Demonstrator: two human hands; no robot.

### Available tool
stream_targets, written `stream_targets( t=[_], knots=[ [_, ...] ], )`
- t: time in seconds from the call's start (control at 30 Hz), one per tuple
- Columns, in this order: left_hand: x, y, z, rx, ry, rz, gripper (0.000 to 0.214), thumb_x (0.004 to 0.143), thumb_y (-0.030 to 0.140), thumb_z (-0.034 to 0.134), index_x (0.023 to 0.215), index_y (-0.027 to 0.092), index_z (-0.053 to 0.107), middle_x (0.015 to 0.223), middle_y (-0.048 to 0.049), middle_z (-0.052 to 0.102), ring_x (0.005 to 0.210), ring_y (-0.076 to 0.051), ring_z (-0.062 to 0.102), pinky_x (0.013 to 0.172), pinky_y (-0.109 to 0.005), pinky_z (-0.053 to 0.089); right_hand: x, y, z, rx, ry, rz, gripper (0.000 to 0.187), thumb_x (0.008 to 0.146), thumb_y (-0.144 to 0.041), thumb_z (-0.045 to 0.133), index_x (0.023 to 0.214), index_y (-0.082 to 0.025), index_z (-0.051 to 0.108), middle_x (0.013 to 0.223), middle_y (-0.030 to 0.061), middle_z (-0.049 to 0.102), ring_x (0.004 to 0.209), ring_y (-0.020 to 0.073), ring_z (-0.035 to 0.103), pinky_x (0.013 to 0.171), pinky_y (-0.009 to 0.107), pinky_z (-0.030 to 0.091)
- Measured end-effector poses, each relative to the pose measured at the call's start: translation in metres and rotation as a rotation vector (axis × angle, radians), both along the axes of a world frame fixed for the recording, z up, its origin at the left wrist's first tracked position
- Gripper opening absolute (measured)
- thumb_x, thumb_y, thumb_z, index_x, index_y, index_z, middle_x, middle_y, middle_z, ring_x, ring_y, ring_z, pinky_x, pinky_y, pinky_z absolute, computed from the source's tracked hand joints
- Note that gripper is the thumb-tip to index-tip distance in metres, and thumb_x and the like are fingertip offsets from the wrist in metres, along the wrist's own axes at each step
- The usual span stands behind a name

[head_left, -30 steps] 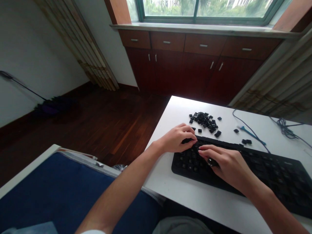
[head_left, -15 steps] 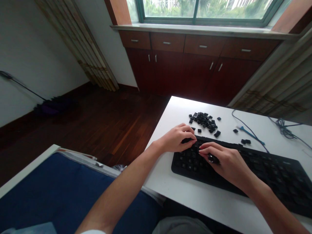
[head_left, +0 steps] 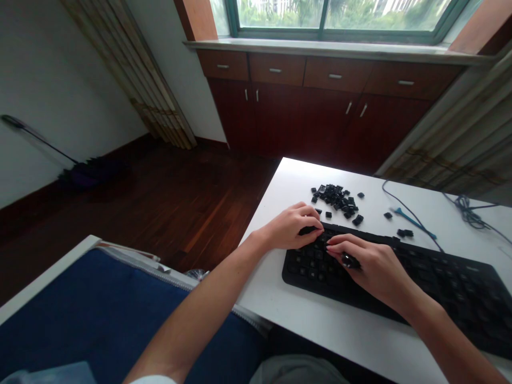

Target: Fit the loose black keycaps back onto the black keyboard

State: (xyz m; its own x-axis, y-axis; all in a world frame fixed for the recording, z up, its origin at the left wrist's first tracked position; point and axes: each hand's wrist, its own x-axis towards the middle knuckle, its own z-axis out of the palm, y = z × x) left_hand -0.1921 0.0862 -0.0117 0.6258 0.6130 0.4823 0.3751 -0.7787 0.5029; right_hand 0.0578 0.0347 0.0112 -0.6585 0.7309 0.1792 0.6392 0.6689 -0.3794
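A black keyboard (head_left: pixel 404 288) lies at a slant on the white table, with part of its left side showing bare key positions. At its upper left end, my left hand (head_left: pixel 294 226) rests with thumb and fingertips pinched together; anything between them is too small to make out. My right hand (head_left: pixel 372 266) is just right of it, closed around a black tool with a rounded, shiny end (head_left: pixel 351 261). That tool's tip is hidden by the fingers, which are over the keys. Beyond the left hand lies a loose pile of black keycaps (head_left: pixel 336 197).
A blue plastic tool (head_left: pixel 414 221) and a cable (head_left: pixel 394 196) lie behind the keyboard, near a few stray keycaps (head_left: pixel 405 233). A coiled cable (head_left: pixel 466 208) is at the right. The white table (head_left: pixel 276 202) ends on the left, beside a dark blue padded surface (head_left: pixel 112 314).
Both hands keep almost the same place on the keyboard. The whole view has shifted very slightly; no object has visibly moved on the table.
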Motion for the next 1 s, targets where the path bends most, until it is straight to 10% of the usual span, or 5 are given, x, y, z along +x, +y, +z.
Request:
stream_targets(
  t=[0.27,0.5,0.63,1.0],
  knots=[
    [0.000,-0.001,0.001,-0.020,-0.003,0.005,0.017,0.095,0.026,0.059,0.102,0.021,0.074,0.105,-0.0089,0.069,0.100,-0.021,0.060,0.095,-0.037,0.052,-0.008,0.001,0.014,-0.022,0.015,-0.004,0.012,0.096,-0.027,0.058,0.100,-0.027,0.070,0.116,0.0006,0.071,0.084,0.0166,0.072,0.076,0.030,0.054],
    [0.002,0.000,0.003,-0.026,-0.085,0.156,0.016,0.096,0.026,0.059,0.100,0.021,0.073,0.102,-0.0070,0.069,0.098,-0.020,0.061,0.093,-0.036,0.052,-0.029,0.006,0.027,-0.204,0.844,-0.441,0.043,0.094,-0.040,0.063,0.059,-0.022,0.046,0.050,-0.0052,0.040,0.044,0.0098,0.037,0.043,0.027,0.030],
    [0.002,0.002,0.004,-0.033,-0.129,0.357,0.015,0.096,0.028,0.059,0.099,0.020,0.072,0.100,-0.0059,0.069,0.098,-0.020,0.060,0.094,-0.036,0.051,-0.054,0.016,0.035,-0.469,1.028,-0.265,0.051,0.094,-0.039,0.064,0.051,-0.020,0.043,0.047,-0.0053,0.036,0.043,0.0082,0.030,0.041,0.027,0.022],
    [-0.005,0.010,-0.006,-0.136,-0.117,0.486,0.019,0.098,0.030,0.056,0.108,0.020,0.069,0.097,-0.0047,0.065,0.088,-0.016,0.062,0.073,-0.028,0.054,-0.072,0.019,0.020,-0.469,1.021,-0.046,0.054,0.097,-0.037,0.058,0.049,-0.020,0.039,0.045,-0.0054,0.036,0.043,0.0076,0.029,0.044,0.028,0.021]
  ],
)
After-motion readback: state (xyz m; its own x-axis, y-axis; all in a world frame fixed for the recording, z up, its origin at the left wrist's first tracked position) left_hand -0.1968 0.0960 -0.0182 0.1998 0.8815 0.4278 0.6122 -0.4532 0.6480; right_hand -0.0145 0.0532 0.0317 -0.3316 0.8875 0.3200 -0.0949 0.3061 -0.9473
